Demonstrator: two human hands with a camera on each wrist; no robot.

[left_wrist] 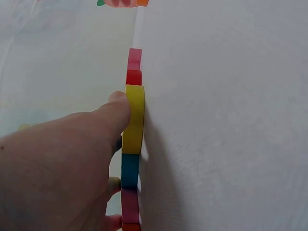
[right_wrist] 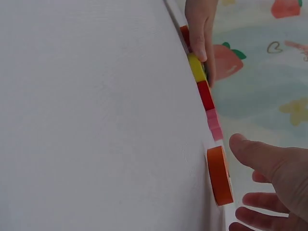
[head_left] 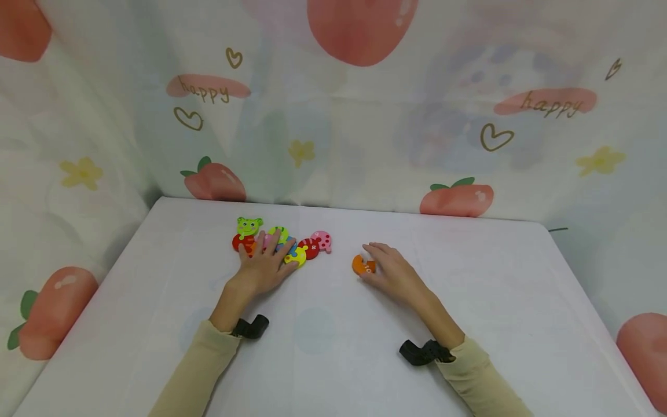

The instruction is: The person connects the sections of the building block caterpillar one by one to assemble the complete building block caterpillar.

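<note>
A row of joined, colourful puzzle pieces lies on the white table, with a green animal-head piece at its left end and a pink dotted piece at its right. My left hand rests on the row, fingers spread, hiding some middle pieces. Its thumb is at the yellow piece in the left wrist view. Apart from the row, a loose orange puzzle piece with a notch lies to the right. My right hand is beside it; in the right wrist view the fingers are spread around the orange piece without gripping it.
The white table ends at a back edge just behind the pieces. A printed curtain with fruit and hearts hangs behind it. Black wrist cameras sit on both wrists, over beige sleeves.
</note>
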